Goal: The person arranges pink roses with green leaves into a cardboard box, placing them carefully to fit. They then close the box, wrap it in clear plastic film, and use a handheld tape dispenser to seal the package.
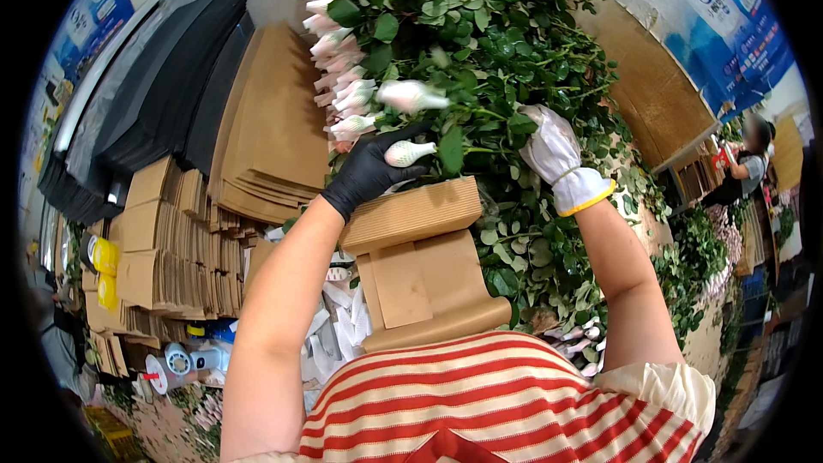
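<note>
My left hand (373, 170), in a black glove, has a rose bud in a white foam net (408, 153) between its thumb and fingers. The bud's stem runs right, toward my right hand (550, 141), which wears a white glove with a yellow hem. The right fingers close around green rose stems (492, 113), partly hidden by leaves. Just above my left hand is a second netted rose bud (411, 96), blurred. Beneath both hands spreads a deep pile of leafy roses (476, 32), its netted heads (337, 64) lined up along the left side.
Close to my body are a corrugated cardboard strip (411, 215) and a brown paper wrap (418, 289). White foam nets (344, 315) lie beside it. Cardboard pieces (173, 251), brown sheets (276, 128) and black sheets (173, 71) stand stacked leftward. Another person (749, 161) is at far right.
</note>
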`<state>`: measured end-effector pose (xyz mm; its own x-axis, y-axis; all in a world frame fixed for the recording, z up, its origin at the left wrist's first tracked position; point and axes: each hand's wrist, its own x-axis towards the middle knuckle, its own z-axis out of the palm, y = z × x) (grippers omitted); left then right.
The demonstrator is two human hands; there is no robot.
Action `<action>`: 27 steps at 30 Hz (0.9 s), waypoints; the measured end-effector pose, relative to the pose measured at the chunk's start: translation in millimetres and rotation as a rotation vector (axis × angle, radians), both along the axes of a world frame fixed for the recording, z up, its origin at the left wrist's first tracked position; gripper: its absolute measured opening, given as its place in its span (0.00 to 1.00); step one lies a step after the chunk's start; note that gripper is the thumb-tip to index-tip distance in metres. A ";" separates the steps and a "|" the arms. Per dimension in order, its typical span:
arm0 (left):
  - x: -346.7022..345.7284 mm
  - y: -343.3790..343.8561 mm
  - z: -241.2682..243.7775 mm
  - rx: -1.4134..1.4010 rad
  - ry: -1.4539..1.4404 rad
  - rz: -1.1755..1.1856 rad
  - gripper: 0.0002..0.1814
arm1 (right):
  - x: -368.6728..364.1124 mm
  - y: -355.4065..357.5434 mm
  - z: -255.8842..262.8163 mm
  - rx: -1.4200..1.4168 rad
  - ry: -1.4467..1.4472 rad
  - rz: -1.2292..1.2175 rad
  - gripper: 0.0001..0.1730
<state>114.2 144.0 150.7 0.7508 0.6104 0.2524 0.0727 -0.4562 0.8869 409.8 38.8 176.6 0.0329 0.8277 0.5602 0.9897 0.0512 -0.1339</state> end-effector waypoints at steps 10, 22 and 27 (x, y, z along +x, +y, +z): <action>-5.9 13.6 -23.8 0.218 0.042 0.332 0.21 | 98.1 12.1 64.1 0.381 -0.005 -0.557 0.14; -71.7 -50.0 51.8 0.688 0.247 0.373 0.34 | 27.3 -122.1 134.4 0.420 -0.421 -0.137 0.14; -116.3 -148.5 -4.6 -0.382 0.212 -0.173 0.48 | 1.7 -195.2 -18.1 -0.242 -0.319 -0.003 0.13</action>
